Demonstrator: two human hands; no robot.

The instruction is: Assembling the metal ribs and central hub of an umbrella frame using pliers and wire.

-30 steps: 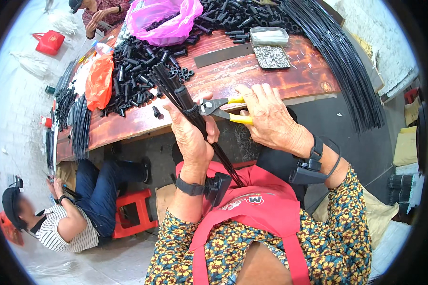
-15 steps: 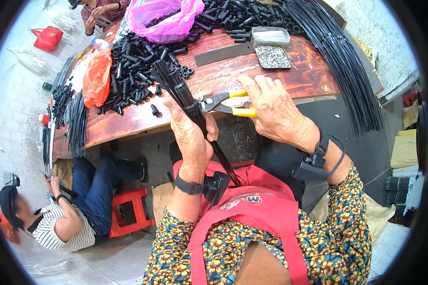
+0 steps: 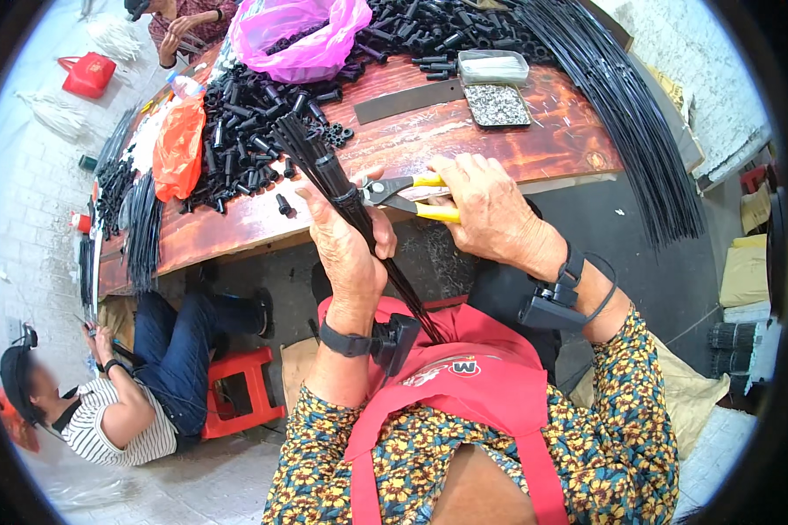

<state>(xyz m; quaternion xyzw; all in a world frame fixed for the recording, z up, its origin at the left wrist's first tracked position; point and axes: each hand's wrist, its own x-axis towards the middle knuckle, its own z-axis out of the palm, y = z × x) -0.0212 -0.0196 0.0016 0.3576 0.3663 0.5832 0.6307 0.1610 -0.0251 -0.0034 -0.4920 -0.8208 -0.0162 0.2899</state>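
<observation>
My left hand [image 3: 352,258] is wrapped round a bundle of thin black rods [image 3: 404,293], tilted with its lower end against my red apron. A black sleeve-like fitting [image 3: 331,178] surrounds the bundle just above that hand. In my right hand [image 3: 497,208] are pliers [image 3: 392,190] with yellow handles and a dark metal head, the handles spread apart. Their head meets the bundle by the fitting, next to my left fingers. What the jaws grip, if anything, cannot be made out.
Black tubular fittings [image 3: 245,131] heap the wooden table [image 3: 569,131] beside a pink bag [image 3: 302,52] and an orange bag [image 3: 179,149]. A flat metal bar [image 3: 407,101], a tray of small pale bits [image 3: 497,107] and long black rods [image 3: 622,114] lie beyond. A co-worker [image 3: 118,407] sits left.
My right hand and the pliers have shifted slightly left and down. My left hand and the bundle have moved a little left too, still held.
</observation>
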